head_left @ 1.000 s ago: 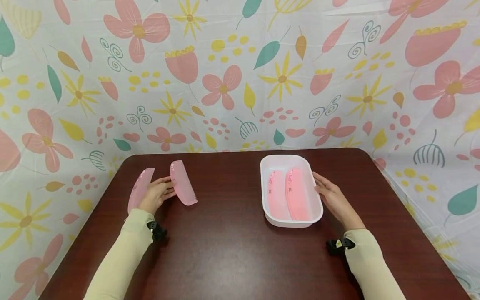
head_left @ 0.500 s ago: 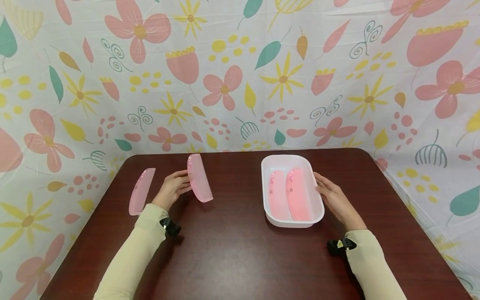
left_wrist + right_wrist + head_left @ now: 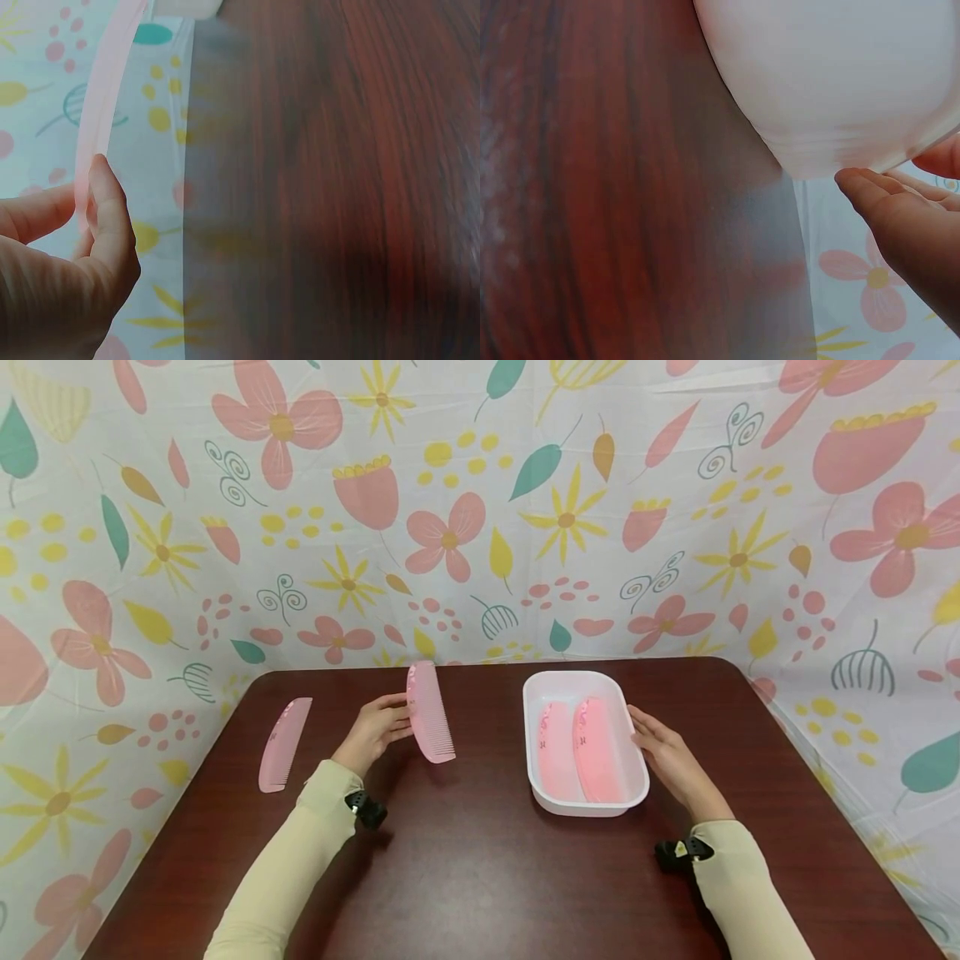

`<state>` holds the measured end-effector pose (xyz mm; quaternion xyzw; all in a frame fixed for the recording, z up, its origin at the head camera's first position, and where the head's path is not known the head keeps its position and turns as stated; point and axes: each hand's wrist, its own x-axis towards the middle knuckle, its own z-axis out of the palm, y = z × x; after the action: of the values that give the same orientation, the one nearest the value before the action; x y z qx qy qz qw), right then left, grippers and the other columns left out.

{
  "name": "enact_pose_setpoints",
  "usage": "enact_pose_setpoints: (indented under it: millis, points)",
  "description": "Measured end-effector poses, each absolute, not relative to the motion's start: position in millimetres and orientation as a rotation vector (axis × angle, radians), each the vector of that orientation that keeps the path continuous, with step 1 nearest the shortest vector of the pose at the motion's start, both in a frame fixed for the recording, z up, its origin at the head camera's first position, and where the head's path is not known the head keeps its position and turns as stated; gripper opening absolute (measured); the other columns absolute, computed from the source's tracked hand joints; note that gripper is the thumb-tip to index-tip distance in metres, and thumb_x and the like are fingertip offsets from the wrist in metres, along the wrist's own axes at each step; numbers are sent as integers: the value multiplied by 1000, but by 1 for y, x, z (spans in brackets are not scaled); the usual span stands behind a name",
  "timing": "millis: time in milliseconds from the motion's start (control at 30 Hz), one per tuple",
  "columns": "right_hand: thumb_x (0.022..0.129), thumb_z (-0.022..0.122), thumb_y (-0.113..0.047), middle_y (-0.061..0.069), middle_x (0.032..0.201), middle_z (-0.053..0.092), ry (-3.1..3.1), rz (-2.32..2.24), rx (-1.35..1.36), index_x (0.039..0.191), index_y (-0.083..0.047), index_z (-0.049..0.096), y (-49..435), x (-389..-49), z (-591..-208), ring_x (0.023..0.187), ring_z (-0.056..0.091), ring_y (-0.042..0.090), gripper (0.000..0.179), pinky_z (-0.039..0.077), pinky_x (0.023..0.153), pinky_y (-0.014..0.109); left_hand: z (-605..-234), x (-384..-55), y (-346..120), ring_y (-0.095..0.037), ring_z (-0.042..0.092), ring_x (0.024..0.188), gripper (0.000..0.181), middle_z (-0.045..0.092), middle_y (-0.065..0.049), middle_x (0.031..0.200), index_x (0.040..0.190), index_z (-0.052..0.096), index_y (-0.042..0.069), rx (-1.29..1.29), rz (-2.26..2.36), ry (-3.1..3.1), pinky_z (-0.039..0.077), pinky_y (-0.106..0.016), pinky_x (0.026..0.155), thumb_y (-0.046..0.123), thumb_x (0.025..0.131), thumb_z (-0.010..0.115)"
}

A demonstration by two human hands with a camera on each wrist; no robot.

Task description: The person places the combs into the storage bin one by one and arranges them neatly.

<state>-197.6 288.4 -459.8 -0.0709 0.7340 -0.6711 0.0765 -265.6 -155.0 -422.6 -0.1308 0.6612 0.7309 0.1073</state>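
Note:
My left hand [image 3: 375, 731] pinches a translucent pink comb [image 3: 430, 714] at its curved spine, between thumb and fingers. The comb is held up over the table with its teeth facing right; in the left wrist view the comb [image 3: 105, 90] shows edge-on above the fingertips. A second pink comb [image 3: 285, 745] lies on the table to the left of that hand. My right hand [image 3: 670, 758] rests its fairly straight fingers against the right side of a white plastic tub [image 3: 532, 768]. Inside the tub, a pale pink comb [image 3: 557, 752] and a brighter pink comb [image 3: 597, 750] lie side by side.
The dark red-brown wooden table [image 3: 465, 877] has its far edge against a white cloth [image 3: 480, 610] printed with flowers and leaves. Black wrist cameras are strapped over both cream sleeves [image 3: 288, 852].
My left hand has carried its comb to the right, away from the comb lying at the left, and the held comb has risen slightly. The right hand and the tub have stayed put.

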Motion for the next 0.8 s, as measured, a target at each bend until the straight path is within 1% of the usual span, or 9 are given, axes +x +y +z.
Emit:
enact_pose_setpoints:
  millis: [67, 167, 267, 367, 467, 533, 800]
  points:
    - [105, 37, -12, 22, 158, 8, 2199, -2015, -216, 152, 3, 9, 288, -198, -460, 144, 8, 36, 57, 34, 102, 14, -421, -266, -149, -15, 64, 73, 45, 63, -10, 96, 134, 49, -2, -376, 2151, 1939, 57, -27, 66, 1, 91, 62]
    - [105, 37, -13, 22, 158, 9, 2205, -2011, -210, 152, 3, 10, 288, -198, -460, 144, 9, 36, 57, 36, 98, 11, -420, -267, -140, -16, 65, 75, 44, 63, -13, 101, 133, 50, -1, -361, 2139, 1941, 57, -28, 68, 2, 91, 63]
    - [105, 36, -13, 21, 158, 9, 2205, -2008, -204, 152, 2, 10, 288, -198, -460, 144, 10, 35, 56, 35, 100, 14, -418, -267, -130, -17, 65, 77, 43, 62, -15, 106, 132, 52, 1, -344, 2125, 1942, 57, -30, 71, 3, 91, 64]
    - [105, 36, -12, 20, 158, 8, 2194, -2018, -205, 152, 2, 9, 289, -199, -460, 145, 9, 34, 56, 32, 107, 20, -415, -267, -121, -20, 66, 80, 43, 62, -16, 108, 131, 53, 1, -324, 2128, 1929, 58, -32, 73, 3, 90, 65]
    - [105, 36, -11, 20, 158, 8, 2181, -2033, -203, 152, 2, 9, 289, -199, -459, 145, 8, 33, 56, 28, 112, 26, -413, -267, -111, -23, 66, 83, 42, 63, -16, 106, 130, 54, 1, -301, 2139, 1907, 58, -33, 74, 2, 90, 65]
    - [105, 35, -10, 20, 158, 8, 2178, -2033, -196, 152, 2, 8, 288, -199, -459, 145, 8, 33, 56, 27, 113, 28, -412, -267, -104, -23, 66, 83, 42, 64, -15, 104, 130, 54, 0, -287, 2150, 1891, 58, -33, 73, 2, 89, 65]
    - [105, 34, -9, 20, 158, 8, 2178, -2028, -173, 152, 1, 8, 287, -198, -459, 145, 9, 34, 55, 30, 111, 26, -412, -266, -78, -20, 66, 73, 38, 66, -12, 92, 125, 57, -2, -220, 2191, 1836, 58, -33, 69, -2, 89, 65]
